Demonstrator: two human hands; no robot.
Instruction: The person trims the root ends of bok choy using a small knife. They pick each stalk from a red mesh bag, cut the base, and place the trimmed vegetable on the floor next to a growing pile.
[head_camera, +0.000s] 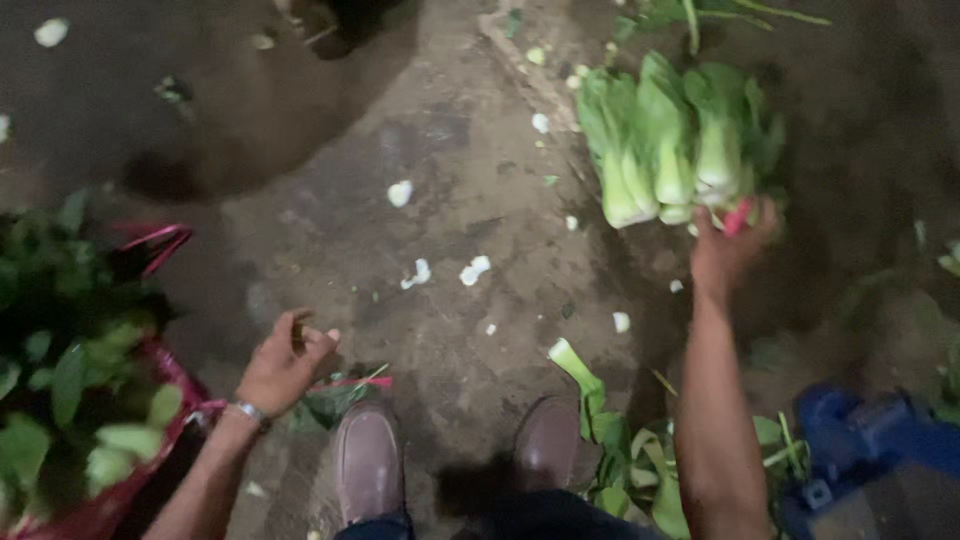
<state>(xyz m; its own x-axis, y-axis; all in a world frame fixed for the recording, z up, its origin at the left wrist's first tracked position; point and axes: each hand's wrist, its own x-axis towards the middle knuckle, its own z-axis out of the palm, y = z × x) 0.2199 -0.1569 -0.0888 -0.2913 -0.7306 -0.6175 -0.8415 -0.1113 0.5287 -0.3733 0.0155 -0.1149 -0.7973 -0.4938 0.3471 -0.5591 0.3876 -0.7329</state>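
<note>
Two brown shoes (370, 460) stand side by side at the bottom edge of the wet, dark ground (330, 210). White scraps (474, 269) lie scattered over its middle. At the left edge sits a red bag (150, 250) full of leafy greens (60, 400). Loose leaves (620, 460) lie just right of the shoes — and a blue object (870, 450) fills the bottom right corner.

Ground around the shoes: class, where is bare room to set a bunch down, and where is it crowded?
Free: the ground between the left hand, the bok choy bunch and the shoes, with only small white scraps. Crowded: the red bag of greens at left, and the leaf trimmings beside the right forearm.
</note>
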